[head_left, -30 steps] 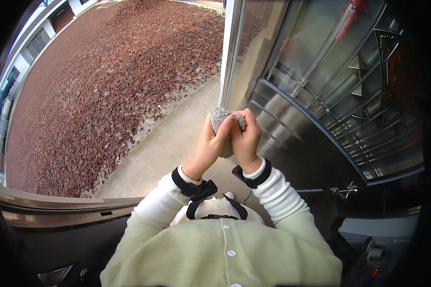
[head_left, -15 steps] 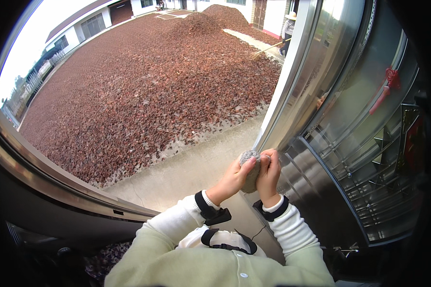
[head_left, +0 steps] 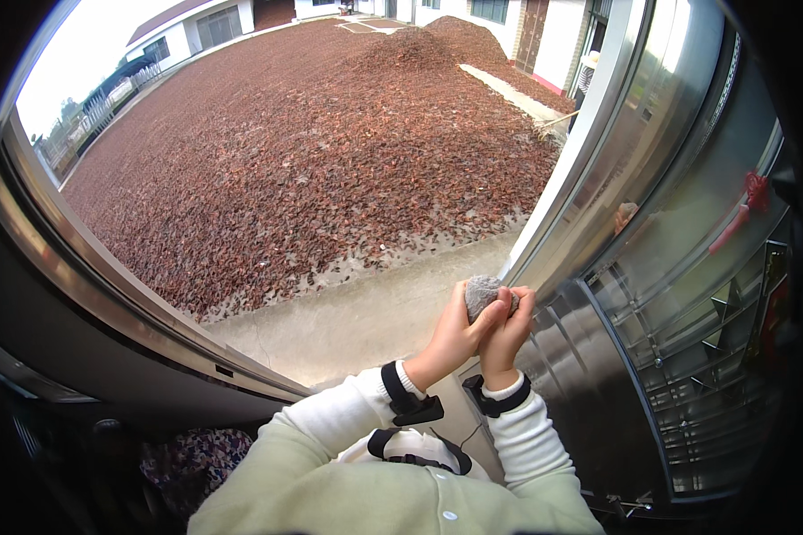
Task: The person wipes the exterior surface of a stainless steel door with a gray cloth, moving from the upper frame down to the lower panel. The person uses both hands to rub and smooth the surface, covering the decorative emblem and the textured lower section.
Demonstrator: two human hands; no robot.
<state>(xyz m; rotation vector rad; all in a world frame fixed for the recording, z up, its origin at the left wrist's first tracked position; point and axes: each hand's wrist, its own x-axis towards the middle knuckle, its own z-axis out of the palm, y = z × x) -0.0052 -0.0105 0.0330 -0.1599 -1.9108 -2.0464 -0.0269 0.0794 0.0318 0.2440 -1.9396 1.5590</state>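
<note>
Out in front of me, my two hands are pressed together around a bunched, fuzzy grey cloth [head_left: 484,292]. My left hand [head_left: 455,328] has its fingers wrapped round the left side, with the thumb across the front. Against the other side my right hand [head_left: 507,334] is closed as well, touching the left thumb. The cloth bulges out at the top between them; its lower part is hidden by my palms. Both wrists wear black straps over white cuffs.
A shiny metal door frame [head_left: 629,160] and a steel door with a barred panel [head_left: 714,392] stand close on my right. Past the concrete strip [head_left: 366,312], reddish-brown dried pieces [head_left: 312,169] cover the yard. A partly hidden person [head_left: 585,82] stands beyond the frame.
The view has swung a little left. My hands have drawn closer together, and the cloth that hung below them is now gathered up between my palms.
</note>
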